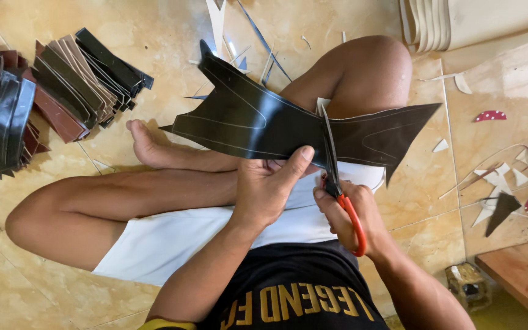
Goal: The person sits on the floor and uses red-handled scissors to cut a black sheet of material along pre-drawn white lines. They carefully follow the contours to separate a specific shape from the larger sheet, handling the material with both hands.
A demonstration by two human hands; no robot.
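Note:
I sit cross-legged on a tiled floor. My left hand grips the near edge of a large shiny black sheet marked with thin pale outlines, thumb on top. My right hand holds red-handled scissors. Their blades stand upright in the sheet near its middle, cutting away from me. The part of the sheet right of the blades looks duller and tapers to a point.
A fanned pile of cut black, brown and tan strips lies on the floor at the upper left. Pale and black offcuts litter the tiles at right. A rolled pale sheet lies at the top right. A wooden edge sits at the lower right.

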